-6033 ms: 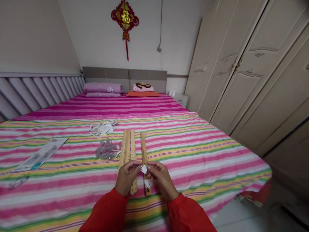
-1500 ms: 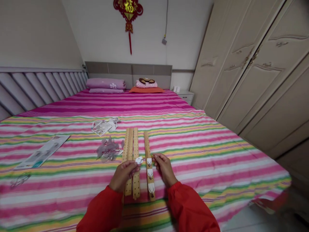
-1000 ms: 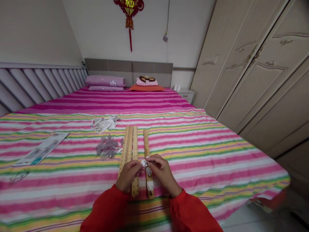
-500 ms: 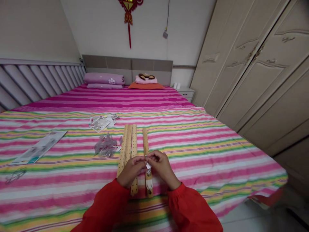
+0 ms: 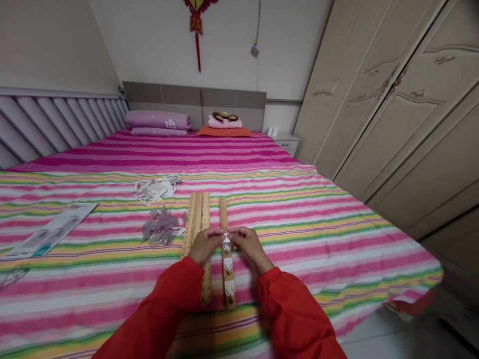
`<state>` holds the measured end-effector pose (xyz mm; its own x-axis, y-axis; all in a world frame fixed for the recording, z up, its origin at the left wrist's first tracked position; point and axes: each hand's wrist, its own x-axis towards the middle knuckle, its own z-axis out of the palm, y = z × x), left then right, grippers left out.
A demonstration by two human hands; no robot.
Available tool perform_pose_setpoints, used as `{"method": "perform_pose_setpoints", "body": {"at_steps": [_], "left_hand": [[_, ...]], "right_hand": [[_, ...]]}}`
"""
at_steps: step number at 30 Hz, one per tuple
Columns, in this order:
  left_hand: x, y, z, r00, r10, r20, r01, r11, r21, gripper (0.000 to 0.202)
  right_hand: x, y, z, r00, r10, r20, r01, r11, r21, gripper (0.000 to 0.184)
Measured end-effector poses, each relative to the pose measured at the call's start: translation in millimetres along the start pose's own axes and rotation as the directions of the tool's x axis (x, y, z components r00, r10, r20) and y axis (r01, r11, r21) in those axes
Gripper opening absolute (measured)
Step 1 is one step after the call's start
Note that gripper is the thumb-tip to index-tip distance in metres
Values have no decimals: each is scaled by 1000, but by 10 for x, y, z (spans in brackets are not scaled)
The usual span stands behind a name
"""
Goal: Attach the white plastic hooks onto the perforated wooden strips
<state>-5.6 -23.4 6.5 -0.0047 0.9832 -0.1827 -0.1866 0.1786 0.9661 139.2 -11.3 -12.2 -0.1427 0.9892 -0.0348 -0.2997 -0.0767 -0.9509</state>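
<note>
Both hands meet over a narrow wooden strip (image 5: pixel 223 214) lying lengthwise on the bed. My left hand (image 5: pixel 205 244) and my right hand (image 5: pixel 247 243) are closed, fingertips pinching a small white tag (image 5: pixel 226 240) between them. Below the tag, several white pieces with silvery rings and small dark bits, one of them a ring piece (image 5: pixel 229 288), lie along the strip toward me. Their exact kind is too small to tell. Beside my left hand are wooden strips with rows of holes (image 5: pixel 206 284), partly covered by that hand and sleeve.
Left of the strips lies a heap of clear plastic bags (image 5: pixel 160 227). Farther back sit several small packets (image 5: pixel 153 190). A long clear package (image 5: pixel 56 230) and a thin wiry item (image 5: pixel 14 275) rest at the far left on the striped bedspread (image 5: pixel 318 239).
My hands have shifted slightly up along the strip, uncovering more of the white ring pieces below them. The camera view has turned slightly.
</note>
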Motion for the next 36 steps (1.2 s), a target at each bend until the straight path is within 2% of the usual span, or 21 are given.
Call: {"method": "perform_pose_setpoints", "body": {"at_steps": [4, 10, 16, 26, 31, 36], "left_hand": [[150, -33, -14, 1000, 12, 11, -13, 998, 60, 33], [317, -158, -8, 996, 91, 5, -90, 979, 182, 20], [350, -216, 9, 990, 131, -53, -113, 959, 258, 25], [290, -236, 6, 986, 131, -104, -109, 975, 194, 30], [289, -243, 5, 988, 127, -93, -107, 976, 188, 31], [250, -210, 48, 990, 118, -73, -110, 989, 103, 37]], "right_hand": [[134, 86, -1, 999, 13, -34, -14, 1000, -15, 24], [254, 210, -35, 998, -24, -66, 22, 999, -33, 19], [310, 318, -69, 996, -49, -70, 46, 998, -46, 21], [285, 361, -64, 992, -84, -93, 85, 996, 5, 22], [263, 350, -61, 993, -80, -84, 84, 995, 52, 22], [225, 315, -66, 993, -89, -75, 97, 989, 110, 25]]}}
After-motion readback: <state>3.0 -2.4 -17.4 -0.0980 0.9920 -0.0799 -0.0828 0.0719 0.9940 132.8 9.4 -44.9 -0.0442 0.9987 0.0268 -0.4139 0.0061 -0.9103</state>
